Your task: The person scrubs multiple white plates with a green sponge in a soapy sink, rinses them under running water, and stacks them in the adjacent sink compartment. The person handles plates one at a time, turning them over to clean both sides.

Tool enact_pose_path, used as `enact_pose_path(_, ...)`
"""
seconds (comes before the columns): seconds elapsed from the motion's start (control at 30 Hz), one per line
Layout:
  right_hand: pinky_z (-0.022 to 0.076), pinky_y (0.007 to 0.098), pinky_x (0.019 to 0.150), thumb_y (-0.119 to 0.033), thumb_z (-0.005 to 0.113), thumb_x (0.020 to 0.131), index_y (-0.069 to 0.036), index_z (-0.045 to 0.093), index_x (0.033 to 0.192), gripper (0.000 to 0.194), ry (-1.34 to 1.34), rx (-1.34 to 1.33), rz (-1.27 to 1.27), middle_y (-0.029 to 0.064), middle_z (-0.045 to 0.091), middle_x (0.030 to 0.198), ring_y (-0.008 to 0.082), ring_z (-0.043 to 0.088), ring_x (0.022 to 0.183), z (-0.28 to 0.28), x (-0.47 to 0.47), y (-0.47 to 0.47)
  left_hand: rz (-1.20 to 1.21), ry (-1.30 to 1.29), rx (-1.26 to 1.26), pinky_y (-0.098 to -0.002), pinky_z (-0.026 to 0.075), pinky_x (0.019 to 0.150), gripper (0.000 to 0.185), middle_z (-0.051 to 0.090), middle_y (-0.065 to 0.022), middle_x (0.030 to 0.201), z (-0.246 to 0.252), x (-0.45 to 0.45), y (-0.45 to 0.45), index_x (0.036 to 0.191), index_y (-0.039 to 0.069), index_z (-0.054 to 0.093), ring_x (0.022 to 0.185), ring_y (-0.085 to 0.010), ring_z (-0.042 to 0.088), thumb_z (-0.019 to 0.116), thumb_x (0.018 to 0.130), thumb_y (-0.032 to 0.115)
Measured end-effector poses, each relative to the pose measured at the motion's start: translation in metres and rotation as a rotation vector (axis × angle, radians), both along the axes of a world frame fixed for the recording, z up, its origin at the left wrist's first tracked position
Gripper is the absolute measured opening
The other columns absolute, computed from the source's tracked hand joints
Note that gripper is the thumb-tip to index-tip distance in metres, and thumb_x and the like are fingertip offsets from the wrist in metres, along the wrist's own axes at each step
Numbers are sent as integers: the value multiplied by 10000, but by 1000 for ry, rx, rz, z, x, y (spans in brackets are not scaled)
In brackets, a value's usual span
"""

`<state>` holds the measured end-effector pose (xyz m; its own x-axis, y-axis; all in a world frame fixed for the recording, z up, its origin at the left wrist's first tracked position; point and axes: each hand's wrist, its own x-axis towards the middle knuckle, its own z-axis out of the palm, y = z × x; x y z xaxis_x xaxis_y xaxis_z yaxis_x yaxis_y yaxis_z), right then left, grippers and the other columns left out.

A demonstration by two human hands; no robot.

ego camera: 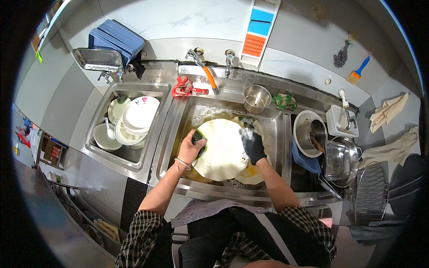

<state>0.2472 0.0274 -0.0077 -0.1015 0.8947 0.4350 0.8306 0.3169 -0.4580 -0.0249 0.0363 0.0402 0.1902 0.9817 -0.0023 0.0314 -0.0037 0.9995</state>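
Observation:
A large cream plate (219, 150) with a wavy rim is tilted over the soapy water of the middle steel sink (273, 150). My bare left hand (191, 147) grips its left edge, thumb over the rim. Under that thumb shows a dark green patch (199, 140); I cannot tell if it is a pad or the plate's rim. My right hand (252, 144), in a black glove with white suds on the fingers, touches the plate's right edge; its fingertips are partly hidden by foam. Beneath, another pale wavy plate (251, 177) lies partly in the yellowish water.
The left sink (90, 140) holds stacked white plates (140, 112) and a bowl (107, 142) with a spoon. On the back ledge are red-handled scissors (199, 90), a steel pot (257, 98) and a green scrubber (285, 102). An orange hose (209, 78) hangs over it. Pots and bowls (310, 134) crowd the right.

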Motion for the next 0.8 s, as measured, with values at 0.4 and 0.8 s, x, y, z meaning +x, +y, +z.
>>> enact_pose_path(0.4,525,430,722,-78,578,905,5,660,1060,194,8,79,116,207,674,922,360,654,816,10,5,11,-108,147,189,-295,509,718,330,684,-71,846,1,2,12,1166,9,616,752,-113,599,731,874,113)
enact_pose_path(0.8,513,367,818,-77,566,951,10,634,1106,191,189,47,-3,128,681,1014,253,651,928,-34,10,13,-161,-61,-10,-267,499,809,387,656,-22,1000,16,-6,25,1247,13,562,880,-115,603,690,882,31)
